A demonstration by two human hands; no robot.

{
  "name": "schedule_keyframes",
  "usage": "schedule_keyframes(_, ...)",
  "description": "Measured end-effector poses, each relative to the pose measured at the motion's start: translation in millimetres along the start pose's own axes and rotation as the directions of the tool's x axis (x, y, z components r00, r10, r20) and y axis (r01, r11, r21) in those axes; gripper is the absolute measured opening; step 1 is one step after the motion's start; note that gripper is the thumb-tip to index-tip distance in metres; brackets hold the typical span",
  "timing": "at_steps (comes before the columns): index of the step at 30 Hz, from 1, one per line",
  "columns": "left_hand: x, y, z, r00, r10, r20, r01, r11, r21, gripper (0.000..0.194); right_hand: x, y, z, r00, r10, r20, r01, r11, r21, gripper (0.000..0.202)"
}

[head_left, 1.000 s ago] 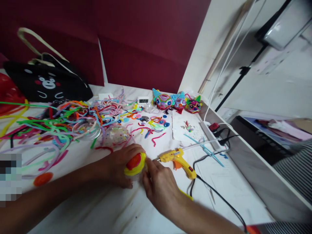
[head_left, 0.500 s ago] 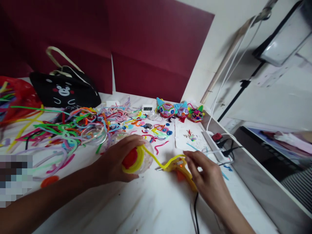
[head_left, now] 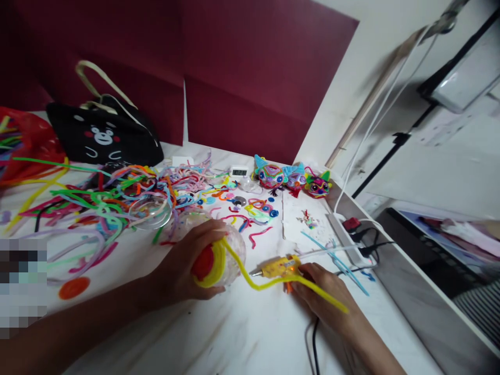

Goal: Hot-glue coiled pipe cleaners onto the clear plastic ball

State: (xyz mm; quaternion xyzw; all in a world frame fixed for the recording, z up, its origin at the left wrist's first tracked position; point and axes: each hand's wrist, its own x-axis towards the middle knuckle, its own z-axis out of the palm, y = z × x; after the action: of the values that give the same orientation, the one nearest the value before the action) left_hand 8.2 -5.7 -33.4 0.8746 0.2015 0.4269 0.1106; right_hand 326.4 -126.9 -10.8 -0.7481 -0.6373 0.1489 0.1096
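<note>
My left hand (head_left: 191,260) is wrapped round a clear ball (head_left: 234,252) that bears a red and yellow coil (head_left: 213,263) on its side. From the coil a yellow pipe cleaner (head_left: 269,284) runs loose to the right, its far end lying over my right hand (head_left: 320,286). The fingers of my right hand are closed round the handle of a yellow glue gun (head_left: 281,266), whose metal tip points left toward the ball without touching it. An orange light shows on the gun's body. A black cord hangs below it.
Tangled pipe cleaners (head_left: 105,208) cover the table's left side, near a black bag (head_left: 103,138). Several decorated balls (head_left: 271,177) stand at the back beside a small digital clock (head_left: 239,171). A power strip (head_left: 351,239) lies along the right edge, near a white board (head_left: 295,219).
My right hand has let go of the yellow pipe cleaner's end and taken hold of the glue gun. The pipe cleaner now stretches across the gun and hand. The view has shifted slightly.
</note>
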Motion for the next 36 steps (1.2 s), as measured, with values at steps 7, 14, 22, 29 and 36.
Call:
schedule_keyframes(7, -5.0, -3.9, -1.1, 0.998, -0.063, -0.006, 0.063, 0.997, -0.035, 0.099, -0.2, -1.4, -5.3, 0.995, 0.027, 0.097, -0.023, 0.999, -0.046, 0.032)
schedule_keyframes(14, -1.4, -6.4, -3.5, 0.984, -0.165, -0.064, 0.164, 0.986, -0.022, 0.095, -2.9, 14.9, 0.7, 0.999, -0.031, -0.03, 0.036, 0.986, 0.161, 0.019)
schedule_keyframes(22, -0.1, -11.3, -4.4, 0.972, -0.223, -0.071, 0.221, 0.975, -0.027, 0.092, -9.4, 10.4, -29.6, 0.987, 0.02, -0.162, 0.056, 0.891, 0.451, 0.047)
schedule_keyframes(29, -1.8, -8.0, -0.3, 0.973, -0.221, -0.059, 0.219, 0.975, -0.046, 0.091, -32.8, 14.3, -38.5, 0.939, 0.137, -0.315, 0.089, 0.789, 0.608, 0.048)
schedule_keyframes(36, -5.7, -12.4, 6.2, 0.969, -0.242, -0.056, 0.239, 0.969, -0.055, 0.092, -51.8, 3.0, -31.0, 0.854, 0.215, -0.474, 0.266, 0.603, 0.752, 0.04)
